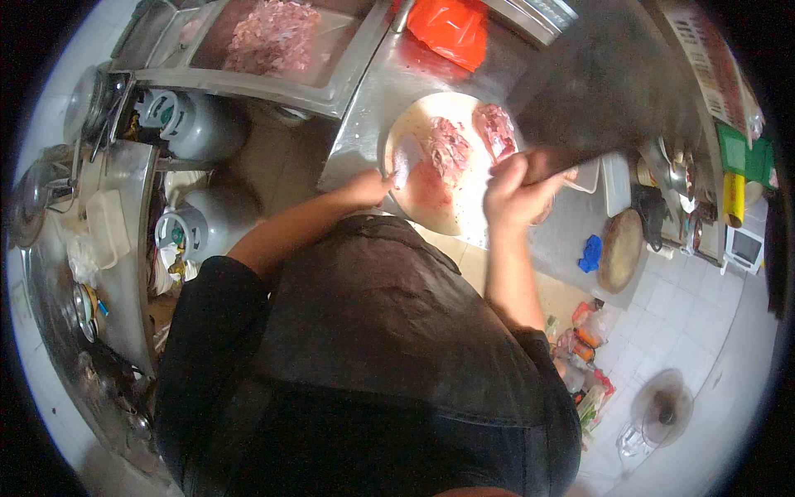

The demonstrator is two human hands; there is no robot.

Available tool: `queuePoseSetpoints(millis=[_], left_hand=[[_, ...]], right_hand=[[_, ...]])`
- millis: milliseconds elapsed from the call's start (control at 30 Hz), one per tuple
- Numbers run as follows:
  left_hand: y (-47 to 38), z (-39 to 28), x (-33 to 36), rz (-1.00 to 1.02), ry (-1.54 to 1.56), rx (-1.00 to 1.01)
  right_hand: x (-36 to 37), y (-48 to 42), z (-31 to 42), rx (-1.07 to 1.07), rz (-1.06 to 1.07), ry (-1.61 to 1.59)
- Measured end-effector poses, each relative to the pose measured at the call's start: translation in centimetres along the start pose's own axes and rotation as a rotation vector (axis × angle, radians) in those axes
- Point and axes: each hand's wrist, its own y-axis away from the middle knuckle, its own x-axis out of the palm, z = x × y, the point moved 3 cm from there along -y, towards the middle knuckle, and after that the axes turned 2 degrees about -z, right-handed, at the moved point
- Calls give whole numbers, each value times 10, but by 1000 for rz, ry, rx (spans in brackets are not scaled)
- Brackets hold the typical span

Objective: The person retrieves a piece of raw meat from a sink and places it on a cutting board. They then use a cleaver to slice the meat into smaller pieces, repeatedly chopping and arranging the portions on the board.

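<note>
A round chopping board [413,205] lies on the steel counter in front of me. My right hand [517,186] is raised over its right side, closed around the handle of a large cleaver [596,87], whose blade is dark and blurred. At the board's left edge my left hand [371,188] grips the near end of a pale piece of raw meat with skin [407,163]. Chopped raw meat [448,149] is heaped mid-board, with red stains below it. Another raw meat piece [495,129] lies at the board's upper right, partly beside the cleaver.
A steel basin [338,87] holding a pile of chopped meat [273,37] is at the upper left. A red plastic bag [448,31] lies beyond the board. To the right are a blue cloth [589,253] and a second round board [621,250]. Gas cylinders [205,127] stand at left.
</note>
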Motion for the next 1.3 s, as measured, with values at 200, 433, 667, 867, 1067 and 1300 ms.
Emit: queuePoseSetpoints(millis=[200, 433, 667, 867, 1067, 1300], left_hand=[[9, -23, -18, -221, -93, 147], [9, -55, -19, -515, -304, 103], [-19, -13, -35, -304, 119, 73], [3, -16, -33, -109, 440, -14], [36, -59, -50, -282, 97, 272], [12, -41, -44, -434, -338, 391]], right_hand=[[107, 80, -60, 428, 768, 434], [102, 61, -44, 578, 806, 370], [0, 98, -94, 531, 692, 323], [27, 27, -34, 366, 301, 206], [101, 88, -111, 498, 601, 405], [63, 8, -80, 146, 405, 323]])
